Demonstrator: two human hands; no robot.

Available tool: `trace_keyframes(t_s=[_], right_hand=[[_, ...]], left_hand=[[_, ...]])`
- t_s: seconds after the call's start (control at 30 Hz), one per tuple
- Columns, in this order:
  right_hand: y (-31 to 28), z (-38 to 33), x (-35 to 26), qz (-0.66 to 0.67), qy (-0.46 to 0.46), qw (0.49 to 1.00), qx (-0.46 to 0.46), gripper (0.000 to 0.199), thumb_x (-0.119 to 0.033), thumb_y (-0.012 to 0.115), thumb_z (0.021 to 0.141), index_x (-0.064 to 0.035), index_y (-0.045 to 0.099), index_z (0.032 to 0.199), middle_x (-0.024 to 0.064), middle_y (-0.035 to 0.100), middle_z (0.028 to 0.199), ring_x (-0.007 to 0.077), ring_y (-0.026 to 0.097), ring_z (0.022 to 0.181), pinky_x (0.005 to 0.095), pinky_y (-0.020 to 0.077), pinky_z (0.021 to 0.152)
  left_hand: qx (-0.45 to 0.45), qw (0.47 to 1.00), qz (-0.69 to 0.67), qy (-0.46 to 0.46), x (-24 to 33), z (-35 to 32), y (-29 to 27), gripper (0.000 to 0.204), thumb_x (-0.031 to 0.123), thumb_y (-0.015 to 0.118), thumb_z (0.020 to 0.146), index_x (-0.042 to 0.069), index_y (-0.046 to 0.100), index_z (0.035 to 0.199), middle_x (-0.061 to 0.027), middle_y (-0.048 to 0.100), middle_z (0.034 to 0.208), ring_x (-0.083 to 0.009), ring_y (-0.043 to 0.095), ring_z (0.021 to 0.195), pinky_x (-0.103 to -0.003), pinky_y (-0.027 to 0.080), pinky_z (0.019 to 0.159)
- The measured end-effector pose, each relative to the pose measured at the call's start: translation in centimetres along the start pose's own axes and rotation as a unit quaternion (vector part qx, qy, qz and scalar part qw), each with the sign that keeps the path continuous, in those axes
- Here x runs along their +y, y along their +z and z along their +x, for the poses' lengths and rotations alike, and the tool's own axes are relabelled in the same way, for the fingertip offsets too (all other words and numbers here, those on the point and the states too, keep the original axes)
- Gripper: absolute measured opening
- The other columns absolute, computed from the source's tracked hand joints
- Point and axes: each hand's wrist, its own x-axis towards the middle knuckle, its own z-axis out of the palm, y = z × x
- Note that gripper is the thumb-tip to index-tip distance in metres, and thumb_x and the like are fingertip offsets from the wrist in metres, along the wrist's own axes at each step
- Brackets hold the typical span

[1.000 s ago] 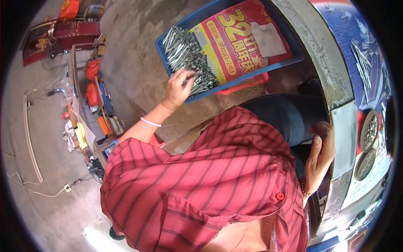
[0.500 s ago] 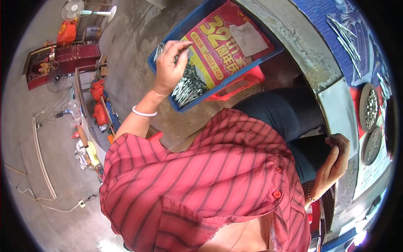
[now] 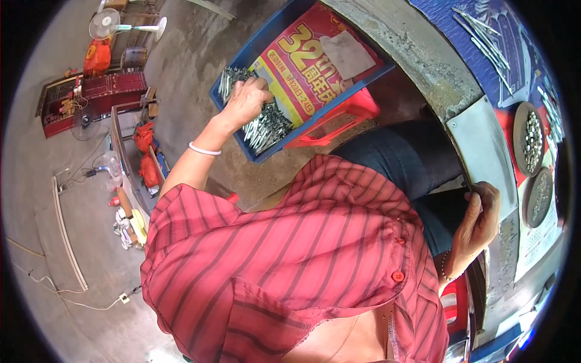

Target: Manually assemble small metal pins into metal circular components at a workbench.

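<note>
My left hand [image 3: 247, 100], a white bangle on its wrist, is lowered onto a heap of thin silvery metal pieces [image 3: 266, 130] in a blue plastic crate [image 3: 259, 158]. Its fingers are curled down and closed; what lies between the tips is hidden. At the edge of the workbench, beside a grey metal plate [image 3: 481, 145], is my right hand [image 3: 479, 221], wearing a beaded bracelet. Thumb and fingers are drawn together there, and whatever they hold is too small to make out. A red and yellow printed sheet [image 3: 296, 66] lines the crate, with a pale cloth [image 3: 348, 54] on it.
A red plastic stool [image 3: 339, 121] stands under the crate. On the bench at right are two round dishes of small metal parts, the nearer-to-top one [image 3: 528, 139] fuller, and several long thin rods [image 3: 484, 45]. A fan [image 3: 104, 24] and a wooden rack [image 3: 124, 145] stand at left.
My left hand has come down from above the crate onto the metal pieces. The right hand stays at the bench edge, its fingers slightly shifted. The view has moved a little.
</note>
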Motion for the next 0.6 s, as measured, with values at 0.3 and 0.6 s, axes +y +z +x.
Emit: trace_keyframes(t_s=[0.3, 0.6], right_hand=[[0.6, 0.6, -0.3, -0.026, 0.022, 0.999, 0.000, 0.006, 0.000, 0.056, 0.087, 0.0045, 0.055, 0.089, 0.0134, 0.057, 0.087, 0.0221, 0.055, 0.077, 0.0265, 0.0438, 0.071], [0.3, 1.9, -0.5, -0.047, -0.019, 0.999, 0.009, 0.009, -0.001, 0.062, 0.079, 0.0017, 0.054, 0.083, 0.0152, 0.055, 0.080, 0.0308, 0.054, 0.067, 0.0350, 0.0443, 0.061]], left_hand=[[0.063, 0.996, -0.069, 0.003, -2.0, 0.4, 0.4, 0.023, -0.004, 0.048, 0.072, 0.007, 0.066, 0.080, -0.0092, 0.059, 0.088, -0.0297, 0.056, 0.090, -0.039, 0.044, 0.073], [0.236, 0.942, -0.196, 0.132, 8.8, 5.9, -10.2, 0.028, -0.011, 0.049, 0.073, 0.002, 0.063, 0.094, -0.0162, 0.059, 0.095, -0.0332, 0.059, 0.092, -0.038, 0.047, 0.079]])
